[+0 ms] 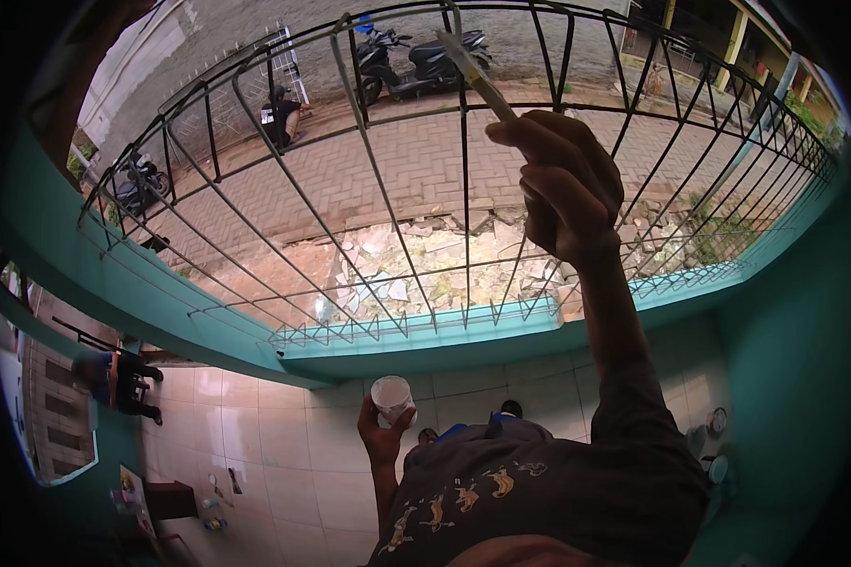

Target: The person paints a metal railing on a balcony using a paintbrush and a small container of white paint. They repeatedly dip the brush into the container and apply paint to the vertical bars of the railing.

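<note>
Raised high at the upper middle, my right hand (569, 189) grips the handle of a paintbrush (489, 93). The brush tilts up and to the left, its pale bristles overlapping an upright bar of the metal window grille (466, 189). Whether the bristles touch that bar I cannot tell. Low in front of my body, my left hand (382, 437) is wrapped round a small white cup (391, 395), held upright. What lies inside the cup is too unclear to make out.
A teal sill (425, 338) runs below the bulging grille. Broken rubble (425, 260) and a motorbike (416, 68) are outside, with a crouching person (282, 118). Indoors, another person (123, 378) is at the left, small items (219, 491) lie on tiles, and containers (717, 468) stand right.
</note>
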Demonstrator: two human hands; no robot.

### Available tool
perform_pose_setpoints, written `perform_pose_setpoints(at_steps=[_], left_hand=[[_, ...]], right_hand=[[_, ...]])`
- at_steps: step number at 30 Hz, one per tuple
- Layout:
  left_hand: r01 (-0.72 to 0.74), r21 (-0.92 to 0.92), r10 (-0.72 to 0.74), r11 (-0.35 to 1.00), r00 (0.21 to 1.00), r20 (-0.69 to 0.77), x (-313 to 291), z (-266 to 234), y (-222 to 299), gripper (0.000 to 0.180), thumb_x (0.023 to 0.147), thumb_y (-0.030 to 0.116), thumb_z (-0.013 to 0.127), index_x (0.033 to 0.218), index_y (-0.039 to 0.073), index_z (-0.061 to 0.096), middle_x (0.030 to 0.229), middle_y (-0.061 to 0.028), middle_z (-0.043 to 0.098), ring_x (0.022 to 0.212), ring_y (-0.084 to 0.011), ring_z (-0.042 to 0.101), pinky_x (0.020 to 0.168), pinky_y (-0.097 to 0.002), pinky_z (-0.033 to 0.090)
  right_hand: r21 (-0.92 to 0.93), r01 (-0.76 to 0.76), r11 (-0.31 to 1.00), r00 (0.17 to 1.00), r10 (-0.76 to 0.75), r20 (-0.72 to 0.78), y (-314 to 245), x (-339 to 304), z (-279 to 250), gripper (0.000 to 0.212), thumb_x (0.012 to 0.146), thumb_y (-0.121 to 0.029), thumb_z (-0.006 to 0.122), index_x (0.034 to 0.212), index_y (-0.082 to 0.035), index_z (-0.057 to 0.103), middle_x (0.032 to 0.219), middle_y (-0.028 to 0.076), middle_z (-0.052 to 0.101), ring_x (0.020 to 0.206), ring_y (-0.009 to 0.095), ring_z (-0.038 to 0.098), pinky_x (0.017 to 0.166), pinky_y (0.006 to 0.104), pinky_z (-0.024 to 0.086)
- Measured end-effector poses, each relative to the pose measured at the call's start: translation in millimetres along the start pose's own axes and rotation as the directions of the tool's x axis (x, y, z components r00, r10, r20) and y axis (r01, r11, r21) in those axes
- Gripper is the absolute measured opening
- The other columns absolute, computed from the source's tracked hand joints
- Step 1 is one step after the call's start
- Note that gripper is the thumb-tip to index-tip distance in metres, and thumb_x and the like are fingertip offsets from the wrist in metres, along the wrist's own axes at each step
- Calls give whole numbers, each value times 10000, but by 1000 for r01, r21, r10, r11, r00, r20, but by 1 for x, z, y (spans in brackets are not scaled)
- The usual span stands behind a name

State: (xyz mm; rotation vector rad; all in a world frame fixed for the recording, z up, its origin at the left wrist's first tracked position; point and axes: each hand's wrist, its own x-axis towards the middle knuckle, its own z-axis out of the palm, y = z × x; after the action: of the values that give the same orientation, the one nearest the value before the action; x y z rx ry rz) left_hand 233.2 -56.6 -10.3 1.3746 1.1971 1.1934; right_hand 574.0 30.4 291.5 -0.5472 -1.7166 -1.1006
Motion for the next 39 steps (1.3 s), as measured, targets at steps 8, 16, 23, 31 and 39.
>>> perform_pose_setpoints(at_steps=[8,16,23,31,39], left_hand=[[-16,3,16,1000,996,86,22,-12,-6,618,675,157,890,1194,30,580,1106,-102,650,1062,-231,618,937,-383,472],[-9,-1,10,1000,991,135,35,-17,-4,631,681,170,888,1210,31,574,1121,-107,648,1076,-233,612,944,-389,470],[-30,22,26,999,987,157,45,-20,-13,656,665,162,895,1220,29,572,1125,-108,648,1078,-235,611,949,-388,468],[-16,4,15,1000,986,164,40,-21,-21,674,661,175,903,1226,27,567,1130,-106,644,1080,-233,611,937,-384,474],[-21,41,14,999,988,155,31,-21,-12,654,668,195,902,1213,38,576,1112,-96,650,1067,-223,616,918,-377,483]], right_hand=[[-210,43,977,969,10,247,-13,4,16,301,714,-206,751,905,-236,519,1130,-85,631,1110,213,539,688,289,580],[146,-160,976,987,156,37,-22,-3,6,270,843,-2,654,1046,-100,504,1119,117,660,985,266,660,708,345,596],[344,-371,863,876,448,-177,1,-7,-2,161,980,67,396,1119,-10,375,1063,236,639,911,257,682,795,344,575],[-29,-138,990,989,136,-54,-11,-12,17,284,824,-15,647,1052,-92,494,1088,106,690,942,306,657,699,352,574],[-164,-33,986,971,70,229,-48,-29,12,297,737,-122,741,950,-175,540,1098,22,682,1007,273,614,662,313,593]])
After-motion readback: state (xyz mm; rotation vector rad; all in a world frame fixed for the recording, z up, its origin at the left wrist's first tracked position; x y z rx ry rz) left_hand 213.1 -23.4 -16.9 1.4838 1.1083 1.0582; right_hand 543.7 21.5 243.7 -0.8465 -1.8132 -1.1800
